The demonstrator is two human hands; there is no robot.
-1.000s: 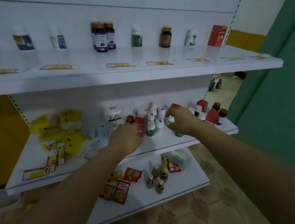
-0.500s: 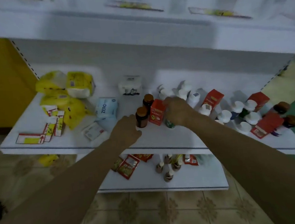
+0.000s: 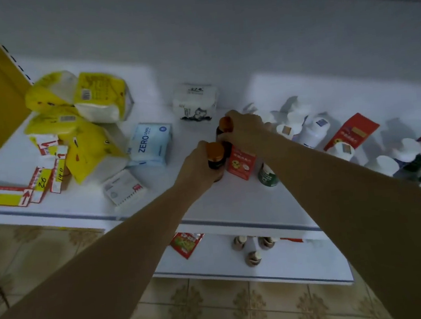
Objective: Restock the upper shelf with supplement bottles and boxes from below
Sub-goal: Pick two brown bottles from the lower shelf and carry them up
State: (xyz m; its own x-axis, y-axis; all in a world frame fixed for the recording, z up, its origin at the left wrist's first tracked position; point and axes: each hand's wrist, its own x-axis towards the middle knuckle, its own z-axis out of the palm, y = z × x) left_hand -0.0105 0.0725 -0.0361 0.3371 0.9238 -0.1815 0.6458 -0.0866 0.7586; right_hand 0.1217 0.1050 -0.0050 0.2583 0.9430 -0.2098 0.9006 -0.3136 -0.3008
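Both hands have closed in: the left hand [image 3: 194, 164] curls round the front amber bottle [image 3: 215, 155], the right hand [image 3: 243, 129] round the rear amber bottle [image 3: 225, 125] (both standing on the middle shelf [image 3: 233, 200]), so lifting looks next.

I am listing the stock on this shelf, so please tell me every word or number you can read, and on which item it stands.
"ZERO", smaller "LEAKS" beside it: light blue pack.
"26": handwritten, yellow price tag.
"140" or "14.0": neighbouring price tag.
Too blurred: red box, white pack, yellow packs, white bottles.
Hidden: labels of the near brown-capped bottle in the left hand, far brown-capped bottle in the right hand.
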